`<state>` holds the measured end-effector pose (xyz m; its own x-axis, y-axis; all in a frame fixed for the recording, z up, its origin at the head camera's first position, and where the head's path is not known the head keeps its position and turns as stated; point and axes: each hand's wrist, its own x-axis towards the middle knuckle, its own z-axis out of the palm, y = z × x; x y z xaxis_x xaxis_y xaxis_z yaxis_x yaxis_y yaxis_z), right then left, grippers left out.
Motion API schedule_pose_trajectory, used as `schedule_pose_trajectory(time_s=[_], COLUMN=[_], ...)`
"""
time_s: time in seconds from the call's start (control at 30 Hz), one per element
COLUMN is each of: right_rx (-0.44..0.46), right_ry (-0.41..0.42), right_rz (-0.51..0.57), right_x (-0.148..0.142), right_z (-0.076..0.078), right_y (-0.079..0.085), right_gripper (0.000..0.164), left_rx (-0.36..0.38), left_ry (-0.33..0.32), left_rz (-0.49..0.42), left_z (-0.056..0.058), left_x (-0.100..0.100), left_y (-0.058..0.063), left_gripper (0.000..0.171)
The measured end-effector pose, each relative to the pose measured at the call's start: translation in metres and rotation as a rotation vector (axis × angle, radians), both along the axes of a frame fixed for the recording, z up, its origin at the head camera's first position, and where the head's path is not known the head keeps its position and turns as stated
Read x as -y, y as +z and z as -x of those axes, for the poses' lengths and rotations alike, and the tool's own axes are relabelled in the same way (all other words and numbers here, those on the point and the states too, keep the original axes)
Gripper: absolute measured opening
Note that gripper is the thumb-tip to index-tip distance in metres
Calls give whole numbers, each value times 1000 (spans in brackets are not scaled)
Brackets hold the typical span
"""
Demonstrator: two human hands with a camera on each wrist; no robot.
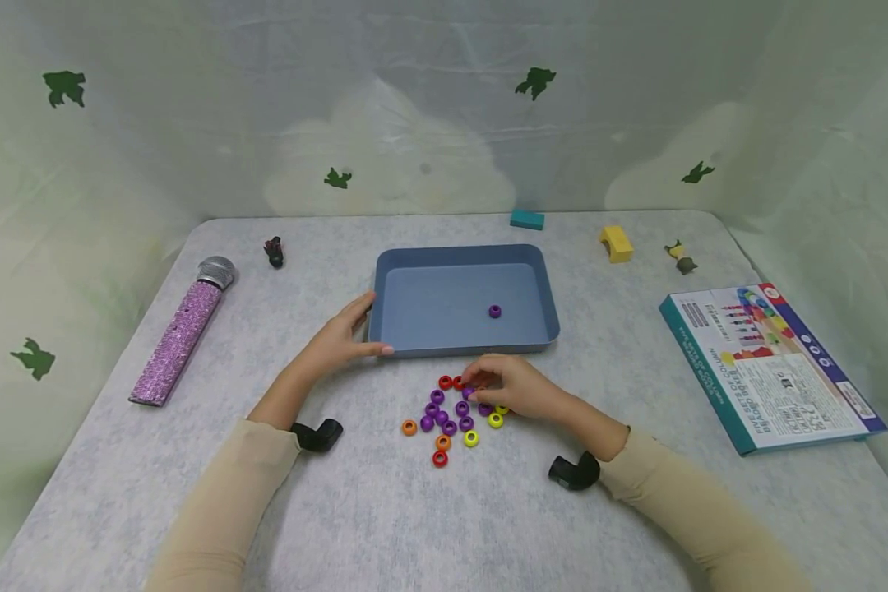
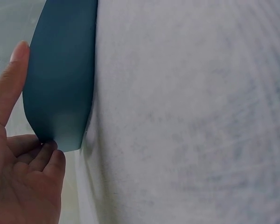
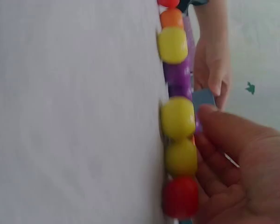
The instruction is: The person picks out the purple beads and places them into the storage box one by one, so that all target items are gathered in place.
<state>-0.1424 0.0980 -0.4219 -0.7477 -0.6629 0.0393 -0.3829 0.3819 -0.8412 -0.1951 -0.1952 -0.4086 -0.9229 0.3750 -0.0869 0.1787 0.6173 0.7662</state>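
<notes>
A blue tray [image 1: 462, 352] lies on the table with one purple bead [image 1: 494, 312] inside it. My left hand [image 1: 338, 339] holds the tray's near left corner; its thumb is along the front wall and its fingers bend against the left side, as the left wrist view shows. In front of the tray spreads a loose group of purple, red, orange and yellow beads [image 1: 449, 428]. Over the right part of this group, my right hand [image 1: 520, 386] pinches a purple bead [image 1: 469, 394] between thumb and fingers. Yellow beads [image 3: 178, 117] appear close beside the right thumb in the right wrist view.
A glittery pink microphone [image 1: 180, 341] lies at left, near a small dark figure [image 1: 275, 252]. Behind the tray is a teal block [image 1: 527, 219]. At right are a yellow arch block [image 1: 617, 244], a small turtle figure [image 1: 685, 265] and a flat printed box [image 1: 773, 370].
</notes>
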Motion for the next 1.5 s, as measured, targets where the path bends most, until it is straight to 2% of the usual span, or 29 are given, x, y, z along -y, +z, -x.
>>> schedule_pose_trajectory(time_s=[0.23, 0.4, 0.5, 0.63, 0.83, 0.97, 1.17, 1.3, 1.4, 1.5], right_rx=[-59, -85, -133, -165, -40, 25, 6, -2, -1, -12], right_ry=[-22, -40, -66, -128, -272, -312, -297, -303, -308, -277], right_rz=[-74, -34, 34, 92, 12, -64, -139, -169, -150, -79], right_x=[4, 3, 0, -7, -20, -24, -21, -20, -21, -22], right_z=[-1, 3, 13, 36, 70, 82, 87, 87, 83, 74], right_y=[-5, 6, 19, 30, 23, 15, 10, 11, 15, 21], right_gripper=[16, 16, 19, 22, 23, 19, 12, 14, 20, 28], left_rx=[-10, -7, -7, -6, -2, -3, 0, 0, 2, 5], left_ry=[-5, -4, -6, -8, -4, -5, 1, 3, 1, -3], left_rz=[-3, -4, -5, -9, -14, -10, -15, -18, -22, -22], left_z=[1, 1, 1, 1, 1, 0, -1, -1, -2, -1], left_x=[0, 1, 1, 1, 1, 1, 1, 0, 0, 0], left_y=[-1, -2, -2, -1, -1, -1, -1, -1, 0, 0], left_gripper=[100, 100, 100, 100, 100, 100, 100, 100, 100, 100])
